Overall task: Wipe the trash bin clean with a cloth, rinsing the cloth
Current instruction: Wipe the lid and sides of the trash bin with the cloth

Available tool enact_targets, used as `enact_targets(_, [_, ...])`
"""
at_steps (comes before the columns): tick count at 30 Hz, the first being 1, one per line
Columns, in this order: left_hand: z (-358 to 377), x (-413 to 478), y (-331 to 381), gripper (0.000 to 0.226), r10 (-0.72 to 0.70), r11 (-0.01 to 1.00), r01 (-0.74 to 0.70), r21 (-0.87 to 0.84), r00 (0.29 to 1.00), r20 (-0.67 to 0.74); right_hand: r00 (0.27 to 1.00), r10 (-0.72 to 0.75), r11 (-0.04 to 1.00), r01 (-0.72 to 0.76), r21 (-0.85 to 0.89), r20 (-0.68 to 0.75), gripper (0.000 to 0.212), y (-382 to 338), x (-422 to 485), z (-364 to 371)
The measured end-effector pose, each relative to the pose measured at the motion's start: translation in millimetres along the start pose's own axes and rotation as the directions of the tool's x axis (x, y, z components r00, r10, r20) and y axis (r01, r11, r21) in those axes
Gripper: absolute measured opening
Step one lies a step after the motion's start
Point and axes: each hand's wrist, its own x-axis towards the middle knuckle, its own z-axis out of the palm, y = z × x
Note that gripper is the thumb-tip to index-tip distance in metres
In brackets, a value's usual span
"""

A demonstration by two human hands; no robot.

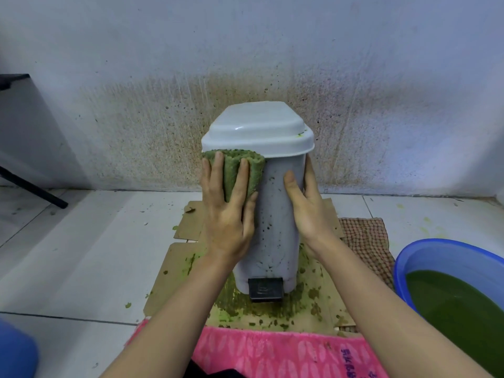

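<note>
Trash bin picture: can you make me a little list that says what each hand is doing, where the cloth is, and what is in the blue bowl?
bin: grey trash bin, upright on stained cardboard, lid closed, dark specks on its front
cloth: green cloth, pressed flat against the bin's upper left side, just under the lid
left hand: left hand, fingers spread over the cloth
right hand: right hand, bare, steadying the bin's right side
blue bowl: blue basin, at right, holds murky green water
</note>
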Motion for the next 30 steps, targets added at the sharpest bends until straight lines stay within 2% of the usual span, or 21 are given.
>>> enact_targets(4, [19,-25,2,0.047,-0.132,0.989,0.134,-0.054,0.990,0.053,0.999,0.048,0.992,-0.050,0.114,0.021,0.060,-5,15,-2])
enact_targets(8, [30,-7,4,0.047,-0.149,0.987,0.149,-0.061,0.989,0.004,0.997,0.045,0.978,-0.057,0.200,0.063,0.039,-10,23,-3])
enact_targets(12, [32,13,7,0.042,-0.041,0.999,0.041,-0.003,0.999,-0.017,0.994,0.038,0.974,-0.059,0.219,0.101,0.052,-6,24,-7])
enact_targets(18, [30,23,7,0.040,0.183,0.973,-0.190,0.134,0.981,0.063,0.984,0.039,0.958,-0.086,0.273,0.173,0.048,-1,28,-18])
enact_targets(22, [23,18,-5,0.041,0.357,0.903,-0.387,0.185,0.917,0.176,0.984,0.039,0.955,-0.088,0.282,0.175,0.049,5,30,-20])
enact_targets(27, [17,6,-17,0.046,0.440,0.851,-0.499,0.164,0.848,0.294,0.989,0.040,0.972,-0.072,0.224,0.145,0.061,12,31,-19])
enact_targets(30, [14,-15,-21,0.046,0.472,0.823,-0.555,0.123,0.787,0.397,0.989,0.033,0.973,-0.065,0.220,0.147,0.060,13,31,-20])
